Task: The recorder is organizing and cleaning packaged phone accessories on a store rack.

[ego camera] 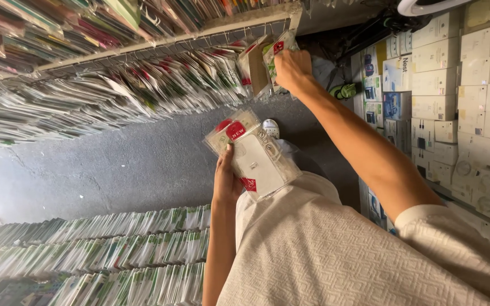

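Observation:
My left hand [227,177] grips a stack of clear packaged phone cases [254,154] with red round stickers, held in front of my white textured shirt. My thumb lies on the front of the top pack. My right arm stretches out to the hanging rack [211,28], where my right hand [292,69] is closed on a pack with a red and green card [273,54] at the end of a row of hanging packs. A brown-backed pack [256,68] hangs just beside it.
Dense rows of packaged cases [114,90] hang along one side and more rows [114,249] fill the other, with a grey floor [143,164] between. My white shoe [271,127] shows on that floor. Stacked white boxes [472,102] cover the wall at the right.

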